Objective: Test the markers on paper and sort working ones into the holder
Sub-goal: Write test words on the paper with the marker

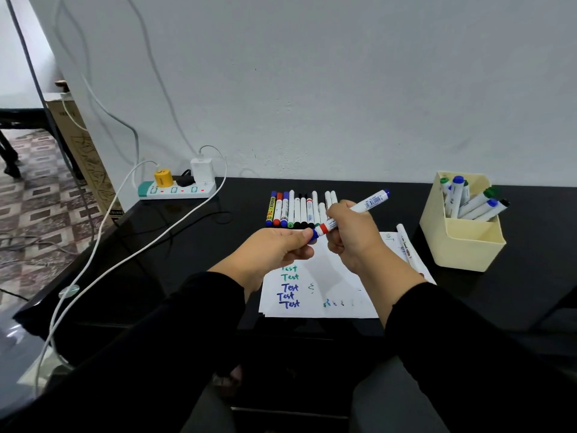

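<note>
The right hand [351,232] is closing its grip around a blue marker [368,204], while the left hand [274,248] is pinching the cap end [313,235]. Paper [315,289] is lying beneath both grips; the holder [462,242] is standing rightward.

Black desk against a plain wall

A glossy black desk [187,245] meets a pale grey wall [343,89]; a power strip [176,189] with trailing white cables [103,245] sits at its left corner, above patterned floor tiles [34,195].
</note>
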